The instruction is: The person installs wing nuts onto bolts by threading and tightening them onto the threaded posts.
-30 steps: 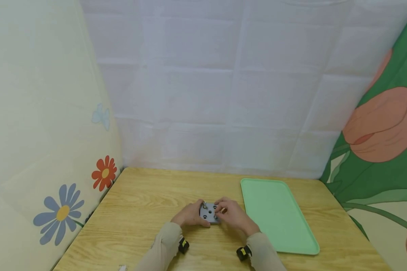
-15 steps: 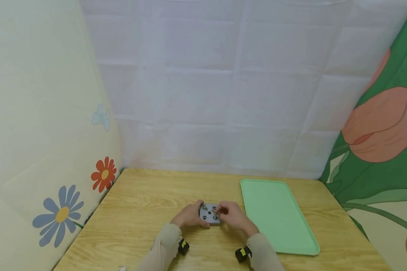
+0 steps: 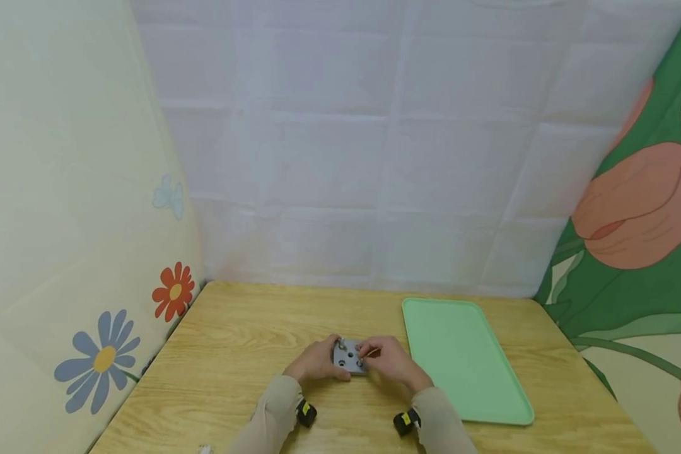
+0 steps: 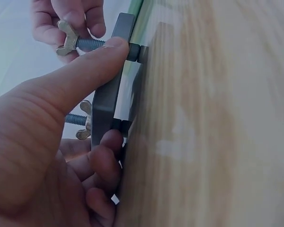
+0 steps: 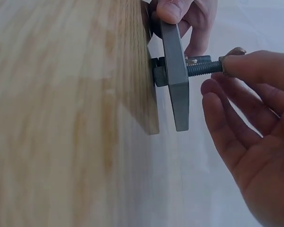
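A grey metal plate (image 3: 346, 357) with several holes is held slightly above the wooden table. My left hand (image 3: 314, 363) grips its left side, thumb on the near edge. My right hand (image 3: 394, 364) is at the plate's right side; its thumb and finger pinch a wing nut (image 5: 235, 52) near the free end of a threaded bolt (image 5: 203, 69). That bolt passes through the plate, with its head on the table side. A second wing nut (image 4: 86, 120) sits against the plate on another bolt (image 4: 75, 119), close to my left fingers.
A light green tray (image 3: 465, 359) lies on the table (image 3: 250, 321) to the right of my right hand. A small pale object (image 3: 205, 449), cut off by the frame, is at the front left. A white cloth (image 3: 329, 157) hangs behind the table.
My right fingers loosened and shifted around the wing nut, then came together on it again. My left hand and the plate have hardly moved.
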Demonstrator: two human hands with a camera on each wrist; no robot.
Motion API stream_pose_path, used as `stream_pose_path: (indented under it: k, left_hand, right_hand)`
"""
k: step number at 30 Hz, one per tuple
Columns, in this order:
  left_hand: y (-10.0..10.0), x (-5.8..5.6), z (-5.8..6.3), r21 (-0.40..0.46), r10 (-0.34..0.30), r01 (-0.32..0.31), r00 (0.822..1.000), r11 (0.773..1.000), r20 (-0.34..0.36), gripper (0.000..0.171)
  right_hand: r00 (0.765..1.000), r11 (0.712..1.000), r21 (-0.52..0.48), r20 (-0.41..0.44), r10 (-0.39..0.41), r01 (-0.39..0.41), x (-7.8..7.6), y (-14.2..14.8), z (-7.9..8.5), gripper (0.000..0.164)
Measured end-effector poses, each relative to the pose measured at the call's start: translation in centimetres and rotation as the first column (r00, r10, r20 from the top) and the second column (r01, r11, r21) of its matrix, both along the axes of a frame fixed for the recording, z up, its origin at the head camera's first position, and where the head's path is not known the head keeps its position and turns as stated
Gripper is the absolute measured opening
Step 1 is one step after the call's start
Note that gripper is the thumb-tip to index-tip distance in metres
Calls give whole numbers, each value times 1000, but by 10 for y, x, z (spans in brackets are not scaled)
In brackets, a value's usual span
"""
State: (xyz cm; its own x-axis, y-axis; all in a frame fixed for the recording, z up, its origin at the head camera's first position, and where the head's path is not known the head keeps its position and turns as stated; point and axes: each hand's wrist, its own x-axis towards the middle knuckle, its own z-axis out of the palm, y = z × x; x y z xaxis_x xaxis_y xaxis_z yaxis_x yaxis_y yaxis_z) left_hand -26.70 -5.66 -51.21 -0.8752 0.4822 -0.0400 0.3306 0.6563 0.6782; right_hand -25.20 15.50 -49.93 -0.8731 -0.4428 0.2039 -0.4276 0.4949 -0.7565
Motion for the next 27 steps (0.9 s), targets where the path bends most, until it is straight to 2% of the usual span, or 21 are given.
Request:
stream_pose_path:
  k: [8, 16, 23, 27]
  left_hand:
    - [-3, 0, -1, -13, -41, 40, 999, 999, -32, 86]
    - [-4, -5, -3, -11, -38, 38, 999, 999, -14, 89]
    - [-5, -4, -4, -12, -50, 50, 998, 999, -23, 92]
    - [-6, -2, -1, -4, -55, 55, 998, 998, -25, 89]
  right_hand:
    - [1000, 1000, 13, 30, -9, 8, 2, -3, 3, 5]
    - [999, 995, 96, -18, -27, 28, 2, -4, 8, 4]
    - [999, 995, 92, -21, -25, 27, 1, 0, 7, 18]
    - [999, 995, 92, -6, -31, 32, 3, 0, 8, 16]
